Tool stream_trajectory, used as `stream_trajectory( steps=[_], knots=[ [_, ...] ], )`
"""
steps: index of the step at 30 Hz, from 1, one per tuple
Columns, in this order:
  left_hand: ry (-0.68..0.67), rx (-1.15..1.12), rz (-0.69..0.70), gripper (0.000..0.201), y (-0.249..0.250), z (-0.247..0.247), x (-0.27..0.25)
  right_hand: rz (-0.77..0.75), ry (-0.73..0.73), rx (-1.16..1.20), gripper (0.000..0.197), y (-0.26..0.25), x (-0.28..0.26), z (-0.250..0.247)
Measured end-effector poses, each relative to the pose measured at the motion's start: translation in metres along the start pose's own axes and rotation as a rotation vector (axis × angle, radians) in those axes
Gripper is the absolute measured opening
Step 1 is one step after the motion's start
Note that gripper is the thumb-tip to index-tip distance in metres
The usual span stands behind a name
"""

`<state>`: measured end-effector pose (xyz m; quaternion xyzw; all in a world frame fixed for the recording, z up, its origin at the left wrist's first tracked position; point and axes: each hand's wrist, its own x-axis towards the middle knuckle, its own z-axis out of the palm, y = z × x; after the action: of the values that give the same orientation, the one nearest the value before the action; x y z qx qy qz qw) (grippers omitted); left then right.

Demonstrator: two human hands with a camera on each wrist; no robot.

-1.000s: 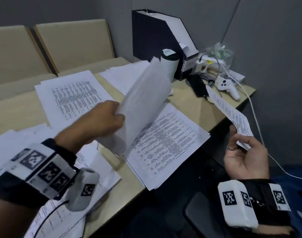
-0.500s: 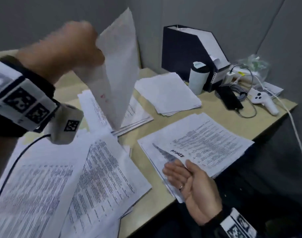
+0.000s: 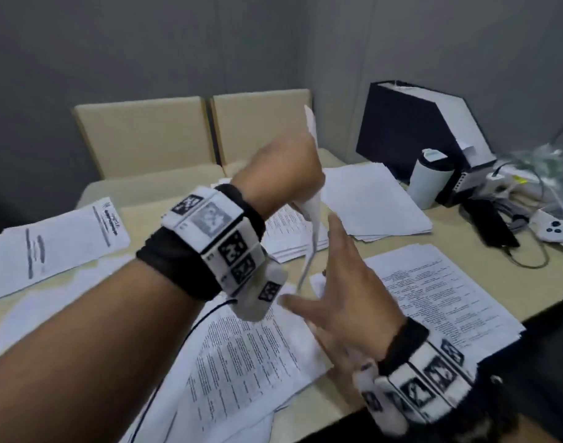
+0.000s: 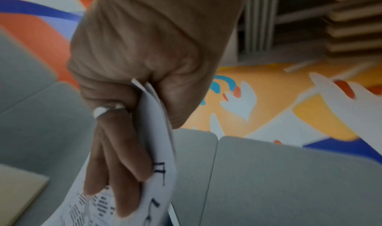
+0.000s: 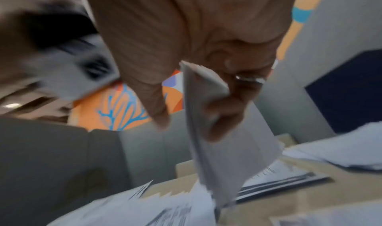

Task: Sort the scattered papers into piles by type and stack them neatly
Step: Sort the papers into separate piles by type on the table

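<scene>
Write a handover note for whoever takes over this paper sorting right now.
Left hand grips the held sheets upright.
Right hand is at their lower edge; grip unclear.
Done: blank pile at the back and printed pile on the right look stacked.
Left: place the held sheets, then sort the loose papers nearest you.

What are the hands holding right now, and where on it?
The left hand pinches the sheets at one edge between thumb and fingers. The right hand is around their lower end; whether it grips cannot be told.
</scene>
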<state>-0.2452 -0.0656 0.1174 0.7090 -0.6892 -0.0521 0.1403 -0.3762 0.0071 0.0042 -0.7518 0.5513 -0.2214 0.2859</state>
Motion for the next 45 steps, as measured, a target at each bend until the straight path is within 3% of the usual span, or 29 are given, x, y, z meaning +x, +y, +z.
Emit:
stream_trajectory(
  steps=[3, 4, 6, 7, 9, 11, 13, 15, 17, 20, 24, 26, 28, 32, 36, 38, 40, 43, 45],
  knots=[
    [-0.121, -0.470, -0.028, 0.004, -0.009, -0.001, -0.008, 0.039, 0.171, 0.018, 0.036, 0.016, 0.067, -0.001],
    [-0.182, -0.642, -0.028, 0.009, -0.016, -0.005, -0.014, 0.079, 0.238, 0.076, 0.024, 0.024, 0.085, -0.003],
    [-0.233, -0.787, -0.033, 0.040, -0.039, -0.016, -0.023, 0.162, 0.355, 0.302, 0.029, 0.047, 0.119, -0.007],
    [-0.220, -0.767, -0.058, 0.051, -0.059, -0.021, -0.029, 0.210, 0.396, 0.437, 0.038, 0.055, 0.134, -0.005],
    [-0.151, -0.641, -0.116, 0.043, -0.103, -0.028, -0.044, 0.350, 0.369, 0.689, 0.052, 0.068, 0.156, -0.004],
    [-0.132, -0.460, -0.198, 0.032, -0.163, -0.025, -0.065, 0.505, 0.228, 0.930, 0.031, 0.077, 0.174, 0.006],
    [-0.243, -0.217, -0.335, 0.037, -0.219, -0.019, -0.092, 0.616, 0.082, 1.015, 0.024, 0.082, 0.186, 0.022],
    [-0.408, 0.017, -0.472, 0.049, -0.261, -0.010, -0.128, 0.634, -0.027, 0.916, 0.030, 0.086, 0.198, 0.042],
    [-0.510, 0.115, -0.556, 0.057, -0.288, 0.001, -0.169, 0.616, -0.094, 0.784, 0.037, 0.085, 0.207, 0.059],
    [-0.492, 0.019, -0.647, 0.061, -0.301, 0.027, -0.227, 0.569, -0.135, 0.731, 0.042, 0.070, 0.213, 0.072],
    [-0.521, 0.009, -0.715, 0.061, -0.295, 0.061, -0.273, 0.619, -0.113, 0.840, 0.025, 0.046, 0.194, 0.081],
    [-0.536, 0.012, -0.717, 0.068, -0.293, 0.069, -0.286, 0.623, -0.208, 0.789, 0.038, 0.037, 0.169, 0.085],
    [-0.494, 0.010, -0.728, 0.086, -0.293, 0.071, -0.294, 0.532, -0.231, 0.557, 0.046, 0.026, 0.137, 0.088],
    [-0.396, -0.031, -0.774, 0.116, -0.294, 0.075, -0.299, 0.157, -0.200, 0.016, 0.039, 0.004, 0.074, 0.097],
    [-0.346, -0.141, -0.808, 0.101, -0.301, 0.079, -0.300, 0.136, -0.381, -0.415, 0.093, 0.002, 0.039, 0.105],
    [-0.320, -0.211, -0.811, 0.086, -0.302, 0.080, -0.300, 0.148, -0.380, -0.421, 0.103, 0.004, 0.032, 0.105],
    [-0.249, -0.237, -0.801, 0.058, -0.306, 0.080, -0.300, 0.177, -0.348, -0.313, 0.101, 0.004, 0.029, 0.101],
    [0.000, -0.493, -0.813, 0.013, -0.317, 0.071, -0.303, 0.201, -0.308, -0.291, 0.109, 0.010, 0.025, 0.097],
    [0.190, -0.694, -0.827, 0.009, -0.327, 0.058, -0.307, 0.202, -0.293, -0.378, 0.126, 0.015, 0.020, 0.097]
  ],
)
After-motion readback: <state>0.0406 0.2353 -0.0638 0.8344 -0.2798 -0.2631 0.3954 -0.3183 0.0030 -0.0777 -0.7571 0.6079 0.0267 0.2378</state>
